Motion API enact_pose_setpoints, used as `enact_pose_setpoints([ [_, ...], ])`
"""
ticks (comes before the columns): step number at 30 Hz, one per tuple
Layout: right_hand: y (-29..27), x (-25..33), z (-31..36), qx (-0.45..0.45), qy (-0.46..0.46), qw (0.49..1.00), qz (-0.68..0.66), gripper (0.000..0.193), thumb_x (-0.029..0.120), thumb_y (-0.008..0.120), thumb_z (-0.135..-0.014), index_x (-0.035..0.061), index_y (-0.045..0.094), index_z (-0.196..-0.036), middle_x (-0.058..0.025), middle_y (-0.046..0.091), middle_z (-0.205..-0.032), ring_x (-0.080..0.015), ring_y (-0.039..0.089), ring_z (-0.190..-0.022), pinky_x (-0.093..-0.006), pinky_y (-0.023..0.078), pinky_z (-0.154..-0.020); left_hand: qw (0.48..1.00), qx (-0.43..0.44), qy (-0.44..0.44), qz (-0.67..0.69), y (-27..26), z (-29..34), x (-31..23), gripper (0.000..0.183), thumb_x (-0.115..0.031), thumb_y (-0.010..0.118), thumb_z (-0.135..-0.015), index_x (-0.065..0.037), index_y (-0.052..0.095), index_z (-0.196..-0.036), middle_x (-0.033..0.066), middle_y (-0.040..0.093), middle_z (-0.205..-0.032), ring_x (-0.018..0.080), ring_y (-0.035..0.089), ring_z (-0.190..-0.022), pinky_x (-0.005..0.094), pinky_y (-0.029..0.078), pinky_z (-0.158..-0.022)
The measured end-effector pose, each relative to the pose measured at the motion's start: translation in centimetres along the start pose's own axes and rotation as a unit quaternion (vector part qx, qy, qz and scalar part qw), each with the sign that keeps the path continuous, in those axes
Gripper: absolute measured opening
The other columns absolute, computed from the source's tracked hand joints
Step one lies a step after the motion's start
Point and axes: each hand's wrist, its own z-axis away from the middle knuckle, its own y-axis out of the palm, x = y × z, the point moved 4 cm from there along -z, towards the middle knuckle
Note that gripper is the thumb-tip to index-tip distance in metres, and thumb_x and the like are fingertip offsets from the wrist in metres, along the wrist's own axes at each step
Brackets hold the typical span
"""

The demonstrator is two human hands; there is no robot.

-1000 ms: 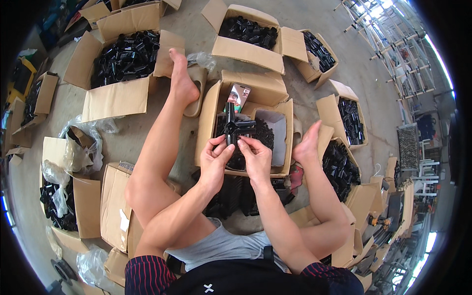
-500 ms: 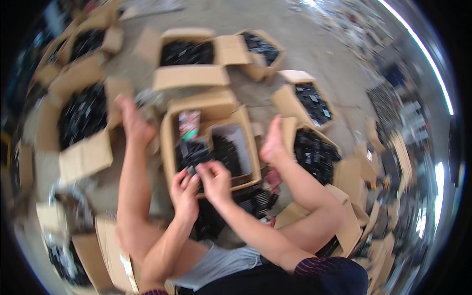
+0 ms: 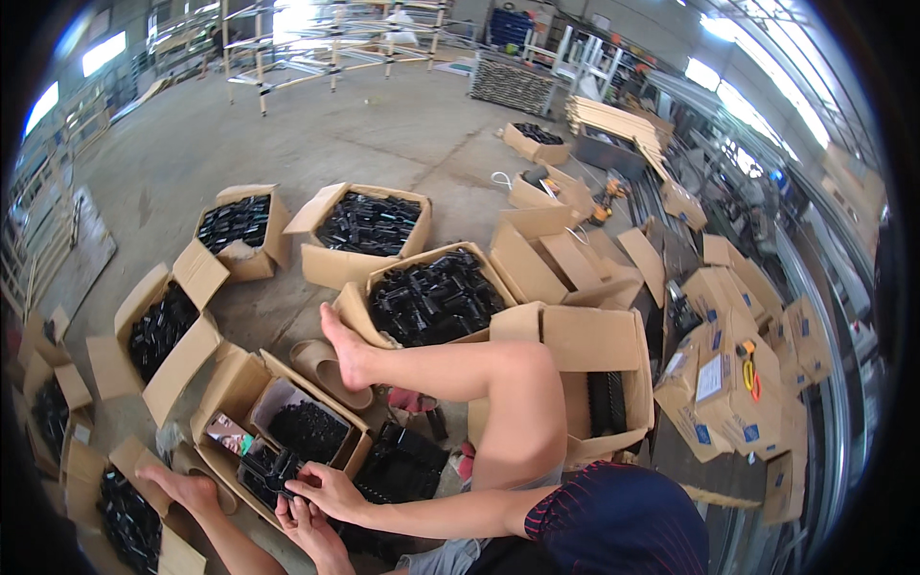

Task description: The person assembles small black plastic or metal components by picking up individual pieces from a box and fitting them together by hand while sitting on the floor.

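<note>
My left hand (image 3: 310, 530) and my right hand (image 3: 332, 492) meet over the near side of an open cardboard box (image 3: 358, 454). Between their fingertips is a small black plastic part (image 3: 287, 487), its exact kind too small to make out. Both hands have their fingers closed in a pinch. Inside the box, beyond my hands, a pale tub (image 3: 268, 402) holds many tiny black pieces (image 3: 307, 433). Beside it lie larger black parts (image 3: 261, 471) and a phone (image 3: 228, 433) with a lit picture.
Open cartons of black parts (image 3: 436, 292) (image 3: 372, 224) stand around my legs. A brown sandal (image 3: 331, 372) lies by my right foot. Sealed cartons (image 3: 719, 383) carry orange-handled pliers (image 3: 752, 377) at right. A cordless drill (image 3: 608, 199) and metal racks (image 3: 335, 48) are farther off.
The view has swung up and to the right, bringing the hall and the right-hand cartons into sight. My hands stay together over the same box, still pinching a small black part.
</note>
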Motion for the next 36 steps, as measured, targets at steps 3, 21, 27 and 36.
enact_pose_setpoints([
  [3,-2.0,-0.6,1.8,-0.027,-0.023,0.996,-0.087,0.030,0.026,0.072,-0.094,0.0001,0.064,-0.106,-0.0067,0.069,-0.089,-0.0083,0.062,-0.076,-0.0271,0.049,-0.063,0.999,0.037,-0.020,-0.023,0.9,1.1,1.1,0.037,-0.011,0.063,-0.099,-0.005,0.048,-0.132,0.0107,0.062,-0.124,0.0191,0.063,-0.107,0.0322,0.055,-0.091],
  [21,-8.8,0.2,7.9,0.037,-0.039,0.998,0.042,0.030,0.028,0.071,-0.093,-0.0014,0.069,-0.099,-0.0151,0.073,-0.092,-0.0223,0.071,-0.082,-0.0350,0.055,-0.071,0.999,-0.044,0.008,0.017,4.0,11.3,2.9,0.031,-0.002,0.063,-0.097,-0.008,0.052,-0.125,0.0086,0.063,-0.120,0.0191,0.062,-0.109,0.0355,0.055,-0.094],
  [27,-9.5,1.9,7.8,0.056,-0.093,0.993,-0.042,0.027,0.026,0.072,-0.092,-0.0003,0.071,-0.098,-0.0158,0.073,-0.091,-0.0245,0.072,-0.082,-0.0355,0.056,-0.073,0.997,-0.073,0.021,0.012,5.9,12.2,1.9,0.029,-0.006,0.063,-0.098,-0.008,0.051,-0.124,0.0088,0.062,-0.121,0.0214,0.062,-0.111,0.0386,0.053,-0.098],
  [36,-10.9,1.1,6.4,-0.013,-0.053,0.987,-0.149,0.026,0.025,0.072,-0.092,-0.0005,0.068,-0.093,-0.0135,0.071,-0.083,-0.0218,0.070,-0.078,-0.0349,0.054,-0.070,0.999,-0.031,-0.007,-0.025,7.7,10.3,3.4,0.032,-0.006,0.067,-0.096,-0.009,0.054,-0.125,0.0088,0.063,-0.121,0.0190,0.064,-0.109,0.0345,0.054,-0.095],
])
